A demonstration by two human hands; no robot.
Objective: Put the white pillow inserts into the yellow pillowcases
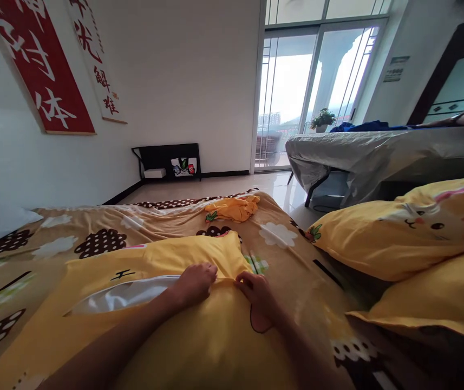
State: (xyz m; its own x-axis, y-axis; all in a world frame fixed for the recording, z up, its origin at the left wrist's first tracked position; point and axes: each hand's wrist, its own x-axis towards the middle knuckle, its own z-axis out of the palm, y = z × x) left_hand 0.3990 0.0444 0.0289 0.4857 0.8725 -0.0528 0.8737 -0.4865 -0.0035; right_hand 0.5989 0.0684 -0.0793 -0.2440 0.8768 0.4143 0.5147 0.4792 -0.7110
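Right-hand pinch: the right hand (256, 292) nips the slit's edge between thumb and forefinger.
Left-hand grasp: the left hand (197, 280) curls just beside it and looks closed on the same edge; its fingertips are partly hidden.
Yellow cover: the yellow cover (215, 336) lies directly under both hands, bulging on the near side of the grip and flatter beyond it.
Slit: it gapes left of the grip, showing white material (128, 295) inside; whether a zip lines it is too small to tell.
Handling: the edge probably behaves best pulled taut and level between the two pinches, in short stretches, with the white material tucked clear of the fingers and the bulge pressed down to ease strain on the seam.
Blanket: the brown patterned blanket (305, 279) spreads beneath and around the grip.
Orange cloth: the orange cloth (235, 209) lies crumpled beyond the grip, apart from the cover.
Yellow pillows: the yellow pillows (361, 238) sit well right of the grip.
Table: the plastic-draped table (345, 154) stands farther off, beyond the pillows.
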